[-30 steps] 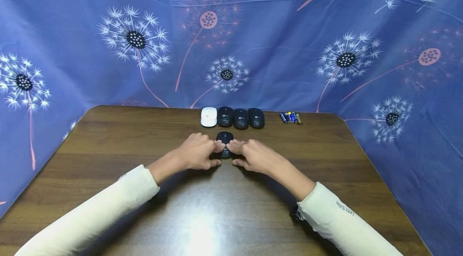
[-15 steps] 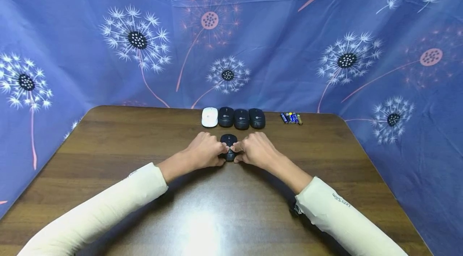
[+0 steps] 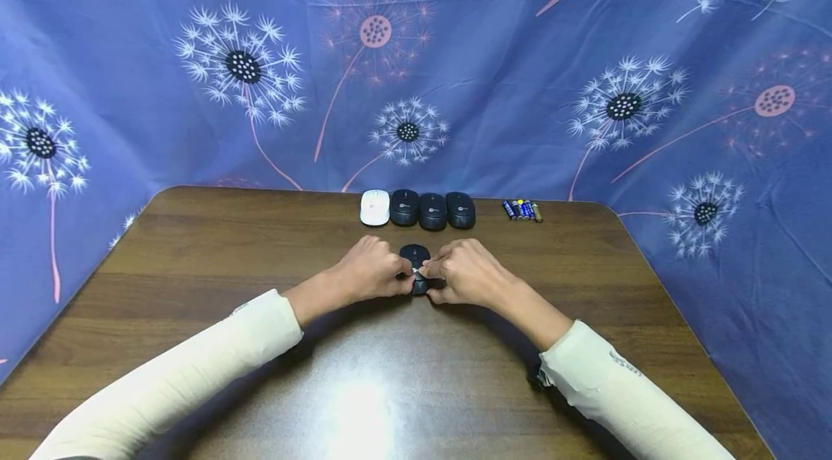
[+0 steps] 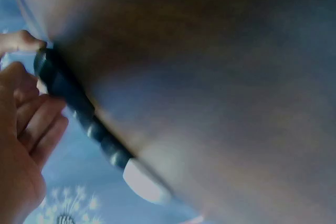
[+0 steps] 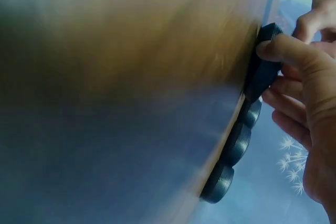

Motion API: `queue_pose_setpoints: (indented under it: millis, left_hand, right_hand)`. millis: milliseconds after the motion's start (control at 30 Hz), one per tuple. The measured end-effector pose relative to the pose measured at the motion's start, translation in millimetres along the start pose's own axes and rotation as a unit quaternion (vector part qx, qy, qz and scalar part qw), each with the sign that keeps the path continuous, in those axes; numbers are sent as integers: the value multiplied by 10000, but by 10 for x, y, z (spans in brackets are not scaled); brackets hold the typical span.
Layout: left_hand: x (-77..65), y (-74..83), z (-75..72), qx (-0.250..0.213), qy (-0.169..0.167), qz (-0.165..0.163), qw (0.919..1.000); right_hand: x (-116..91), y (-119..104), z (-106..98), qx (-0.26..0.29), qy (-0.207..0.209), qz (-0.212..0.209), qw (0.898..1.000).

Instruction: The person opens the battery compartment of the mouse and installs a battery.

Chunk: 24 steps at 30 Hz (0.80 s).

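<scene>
A black computer mouse (image 3: 414, 252) rests on the table between both hands, its long axis pointing away from me. My left hand (image 3: 367, 268) grips its left side, thumb low at the near end and index finger bent onto the top. From the right, my right hand (image 3: 471, 272) pinches it the same way; in the right wrist view the thumb (image 5: 270, 51) presses the side of the mouse (image 5: 257, 77). Fingertips of both hands meet over the middle of its top, where a small whitish spot shows. The left wrist view shows the remaining left fingers (image 4: 44, 121) loosely bent beside it.
Behind the held mouse, a white mouse (image 3: 375, 207) and three black mice (image 3: 432, 212) stand in a row near the table's far edge. Several small batteries (image 3: 523, 211) lie to their right. A blue flowered cloth (image 3: 494, 84) hangs behind the wooden table (image 3: 260, 229).
The mouse and both hands have shifted slightly right and toward me. The fingers, flatter on the mouse's top a second ago, are now bent into a pinch.
</scene>
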<state>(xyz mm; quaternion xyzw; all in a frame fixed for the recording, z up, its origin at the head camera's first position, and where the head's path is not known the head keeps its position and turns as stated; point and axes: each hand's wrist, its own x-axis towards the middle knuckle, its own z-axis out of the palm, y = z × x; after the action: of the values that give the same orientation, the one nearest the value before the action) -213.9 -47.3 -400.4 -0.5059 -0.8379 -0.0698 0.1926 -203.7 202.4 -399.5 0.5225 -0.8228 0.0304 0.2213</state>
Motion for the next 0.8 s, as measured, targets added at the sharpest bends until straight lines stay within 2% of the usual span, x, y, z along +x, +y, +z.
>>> queue_pose_setpoints:
  millis: [100, 233, 333, 467, 567, 633, 700, 800]
  left_hand:
    - [51, -43, -67, -369, -145, -105, 9992]
    - [72, -89, -144, -425, -610, -24, 9972]
    - [61, -98, -150, -400, -737, 151, 9964]
    - [41, -98, -103, -291, -476, 319, 9979]
    - [25, -112, -64, -296, -114, 297, 9991]
    - [17, -133, -45, -577, 98, 156, 9982]
    - [15, -165, -38, -1150, 257, -63, 9930]
    - [17, -211, -44, -2196, 289, -540, 9737]
  right_hand:
    - [11, -8, -14, -31, 76, -58, 9999]
    - [35, -4, -12, -230, 143, -163, 9995]
    - [44, 5, -12, -271, 180, -198, 9993]
    - [45, 27, -12, -154, 214, -107, 9996]
    - [48, 55, -30, 188, 184, 234, 9994]
    - [55, 76, -66, 551, 106, 581, 9967]
    - [56, 98, -116, 973, -27, 963, 9906]
    - [49, 122, -190, 1552, -228, 1521, 9758]
